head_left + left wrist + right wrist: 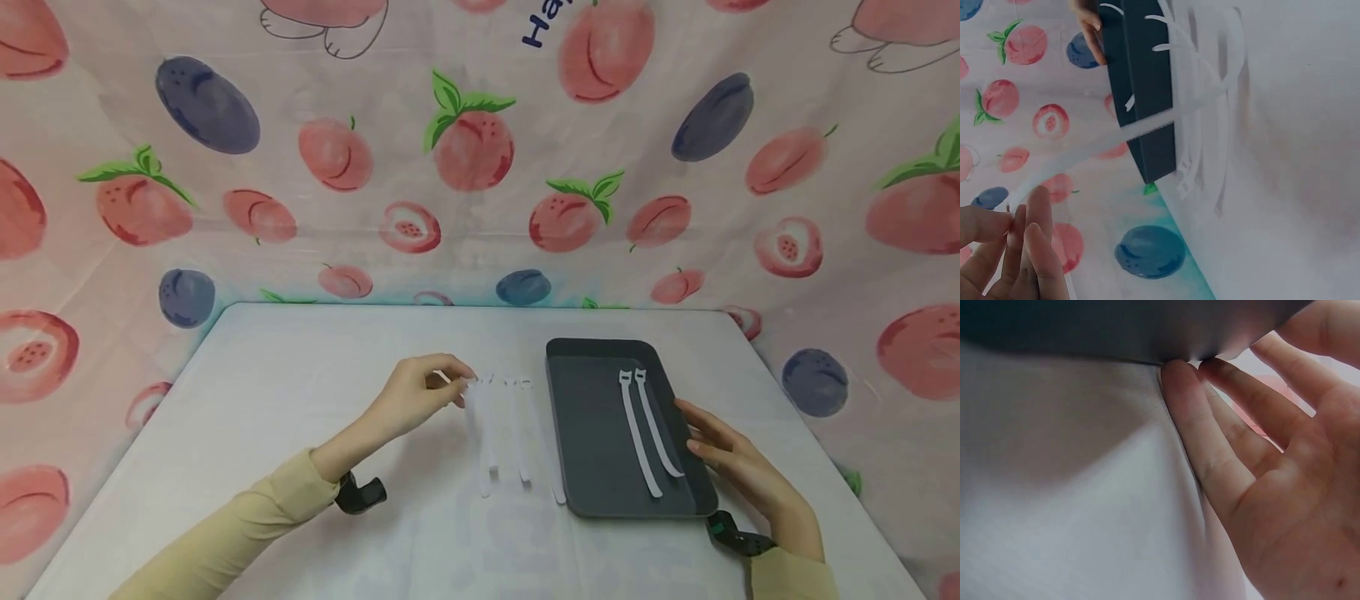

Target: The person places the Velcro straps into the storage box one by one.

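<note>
My left hand (420, 392) pinches the end of a white hook-and-loop cable tie (1147, 124) between thumb and fingers. In the left wrist view that tie arcs from the fingertips toward the other ties. Several more white ties (521, 442) lie side by side on the table, slotted heads away from me. To their right is a dark grey tray (588, 442); two cable ties (639, 442) lie in it, heads at the far end. My right hand (750, 479) touches the tray's right side with nearly straight fingers (1210, 447).
The white table (300, 350) ends at the back against a hanging cloth (465, 250) printed with peaches and dark blue fruit. The tray's raised rim stands just right of the loose ties. Each wrist wears a black camera (360, 493).
</note>
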Motion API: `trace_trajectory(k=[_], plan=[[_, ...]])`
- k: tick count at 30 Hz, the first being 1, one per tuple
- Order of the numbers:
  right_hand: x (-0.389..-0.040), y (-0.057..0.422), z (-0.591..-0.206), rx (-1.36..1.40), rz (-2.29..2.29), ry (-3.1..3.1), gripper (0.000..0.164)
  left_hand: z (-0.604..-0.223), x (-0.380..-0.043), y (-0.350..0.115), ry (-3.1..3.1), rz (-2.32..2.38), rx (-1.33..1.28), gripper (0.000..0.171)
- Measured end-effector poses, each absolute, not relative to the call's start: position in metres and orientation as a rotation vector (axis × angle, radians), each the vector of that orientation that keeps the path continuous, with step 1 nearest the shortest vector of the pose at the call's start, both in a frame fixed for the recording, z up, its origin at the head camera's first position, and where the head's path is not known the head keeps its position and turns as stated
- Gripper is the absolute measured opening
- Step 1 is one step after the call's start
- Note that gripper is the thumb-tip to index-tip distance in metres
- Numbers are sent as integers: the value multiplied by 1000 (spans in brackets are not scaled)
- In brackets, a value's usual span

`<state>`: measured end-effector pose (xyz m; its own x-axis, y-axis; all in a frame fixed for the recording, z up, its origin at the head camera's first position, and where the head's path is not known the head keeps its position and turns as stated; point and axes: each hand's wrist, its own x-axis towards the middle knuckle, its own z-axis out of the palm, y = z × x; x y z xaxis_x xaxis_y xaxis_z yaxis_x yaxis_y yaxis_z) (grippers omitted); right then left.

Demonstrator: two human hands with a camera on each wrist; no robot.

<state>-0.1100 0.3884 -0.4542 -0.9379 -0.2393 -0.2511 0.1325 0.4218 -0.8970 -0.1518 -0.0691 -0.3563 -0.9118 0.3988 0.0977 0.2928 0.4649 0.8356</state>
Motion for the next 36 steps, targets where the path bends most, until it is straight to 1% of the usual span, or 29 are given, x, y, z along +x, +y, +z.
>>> trace_trajectory(k=[17,26,36], plan=[[-108,389,-449,-106,-1516,2357,61,-326,-145,-69,2524,1470,684,13],[-108,391,-450,-131,-1487,2387,60,-312,-151,-53,2457,1427,782,12],[-110,390,-452,-134,-1475,2390,60,-311,-162,-22,2364,1430,853,14]])
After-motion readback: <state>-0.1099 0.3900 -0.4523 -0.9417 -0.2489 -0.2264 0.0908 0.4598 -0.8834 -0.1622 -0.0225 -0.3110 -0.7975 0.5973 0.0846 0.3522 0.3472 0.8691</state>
